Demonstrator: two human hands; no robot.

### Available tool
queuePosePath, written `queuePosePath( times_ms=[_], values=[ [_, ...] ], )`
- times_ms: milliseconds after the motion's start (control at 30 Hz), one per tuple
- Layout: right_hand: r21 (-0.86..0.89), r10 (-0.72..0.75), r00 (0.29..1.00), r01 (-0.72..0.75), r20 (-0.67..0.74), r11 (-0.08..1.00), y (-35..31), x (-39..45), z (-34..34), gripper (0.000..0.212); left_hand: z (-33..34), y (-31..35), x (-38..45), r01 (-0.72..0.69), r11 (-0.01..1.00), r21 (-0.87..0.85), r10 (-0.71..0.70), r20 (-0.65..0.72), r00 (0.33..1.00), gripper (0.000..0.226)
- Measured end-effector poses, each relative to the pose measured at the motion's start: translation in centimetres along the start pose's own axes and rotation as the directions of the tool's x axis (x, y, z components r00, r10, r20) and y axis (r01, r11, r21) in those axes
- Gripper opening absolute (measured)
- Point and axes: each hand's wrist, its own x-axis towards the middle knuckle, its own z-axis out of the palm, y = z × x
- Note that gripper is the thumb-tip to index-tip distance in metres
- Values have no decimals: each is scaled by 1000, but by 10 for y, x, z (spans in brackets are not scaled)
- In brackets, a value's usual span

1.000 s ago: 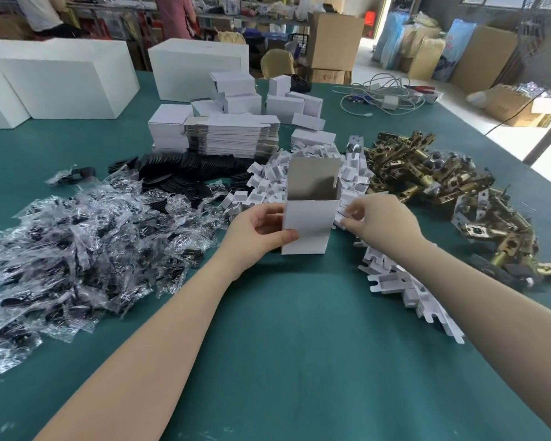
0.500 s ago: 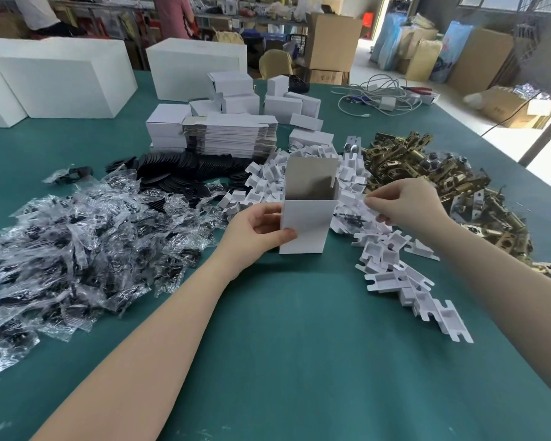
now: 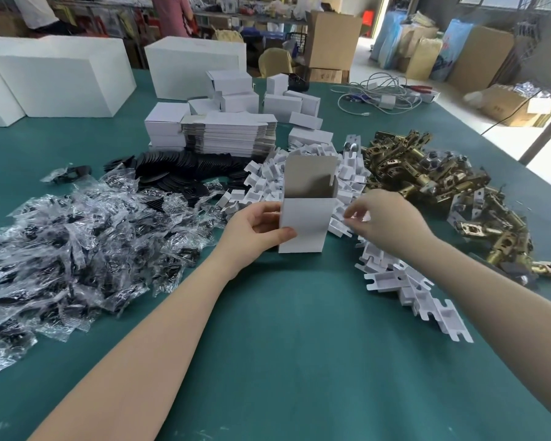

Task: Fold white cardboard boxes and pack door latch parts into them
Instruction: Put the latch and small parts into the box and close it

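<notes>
A small white cardboard box [image 3: 303, 224] stands upright on the green table [image 3: 299, 361], its top flaps open and its grey inside showing. My left hand [image 3: 255, 230] grips the box's left side, thumb on the front face. Just right of the box, my right hand [image 3: 392, 224] has its fingers curled and pinches a white cardboard insert at the edge of the insert pile [image 3: 395, 278]. Brass door latches [image 3: 427, 176] lie heaped to the right.
Clear bags of black parts [image 3: 77, 243] cover the left. Black plates [image 3: 178, 170], a stack of flat box blanks [image 3: 229, 135] and folded small boxes [image 3: 283, 103] lie behind. Large white boxes [image 3: 61, 84] and cables [image 3: 379, 93] sit at the back.
My right hand went out toward the latch heap, then came back left to the inserts beside the box. My left hand kept hold of the box.
</notes>
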Motion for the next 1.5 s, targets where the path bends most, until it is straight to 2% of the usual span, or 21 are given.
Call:
queuePosePath(
  times_ms=[100, 200, 300, 367, 433, 500, 533, 567, 600, 633, 667, 700, 733, 833, 933, 1033, 1100, 1167, 1300, 1400, 1500],
  values=[
    [-173, 32, 991, -8, 133, 985, -14, 1, 9, 35, 0, 0, -1, 2, 1000, -1, -2, -6, 1000, 39],
    [-188, 72, 993, -52, 98, 981, -19, 2, 12, 22, 1, 0, -1, 1, 1000, 1, -1, -5, 1000, 39],
    [65, 144, 988, -147, 59, 987, -18, 4, 11, 16, 0, -1, -1, 6, 1000, 0, -6, -7, 1000, 39],
    [256, 192, 978, -206, 79, 944, -15, 6, 9, 14, 0, -1, 0, 5, 1000, 4, -5, -7, 1000, 39],
    [490, 267, 952, -307, 151, 816, -14, 8, 4, 11, 0, -1, 0, 6, 1000, -1, -6, -6, 1000, 39],
    [744, 336, 909, -399, 245, 536, -17, 8, -2, 9, 0, -1, 0, 6, 1000, -4, -6, -8, 1000, 39],
    [827, 370, 900, -381, 229, 414, -18, 8, -7, 8, 0, 0, 0, 6, 1000, -3, -6, -9, 1000, 38],
    [876, 404, 905, -300, 135, 379, -19, 8, -12, 7, 0, 0, 0, 5, 1000, -1, -5, -8, 1000, 38],
    [880, 416, 909, -178, -25, 441, -19, 7, -18, 4, 0, 0, 0, 4, 1000, 1, -4, -8, 1000, 38],
    [830, 366, 906, -30, -213, 557, -20, 6, -26, 3, 0, 0, 0, 6, 1000, 2, -6, -8, 1000, 38],
    [734, 249, 893, 120, -374, 669, -23, 4, -35, 6, 0, 0, 0, 10, 1000, 0, -10, -11, 1000, 38],
    [622, 100, 878, 247, -469, 743, -27, 1, -46, 9, 0, 0, 0, 15, 1000, -3, -15, -16, 1000, 38],
    [508, -44, 869, 329, -493, 796, -30, 0, -56, 13, 0, 0, 0, 19, 1000, -5, -19, -20, 1000, 38],
    [131, -394, 855, 457, -336, 880, -43, 1, -80, 17, 1, 1, 0, 19, 1000, 1, -19, -23, 1000, 37],
    [-66, -543, 836, 539, -77, 840, -58, 6, -95, 17, 0, 2, 0, 18, 1000, 11, -18, -24, 1000, 37],
    [-277, -506, 853, 521, 130, 807, -70, 12, -101, 25, 1, 2, -1, 18, 1000, 3, -18, -25, 1000, 37],
    [-459, -414, 869, 495, 272, 738, -81, 16, -103, 25, 1, 2, -1, 19, 1000, 2, -19, -27, 999, 36],
    [-576, -326, 879, 476, 349, 665, -91, 19, -101, 24, 1, 3, -1, 19, 1000, 4, -18, -27, 999, 36],
    [-614, -274, 897, 438, 347, 657, -103, 22, -98, 23, 1, 2, 0, 25, 1000, 13, -24, -34, 999, 36],
    [-571, -288, 902, 428, 322, 701, -109, 25, -90, 27, 0, 2, 0, 22, 1000, 15, -21, -31, 999, 36],
    [-485, -238, 888, 421, 394, 766, -112, 29, -85, 13, 0, 2, -1, 20, 999, 27, -19, -30, 999, 36]
  ],
)
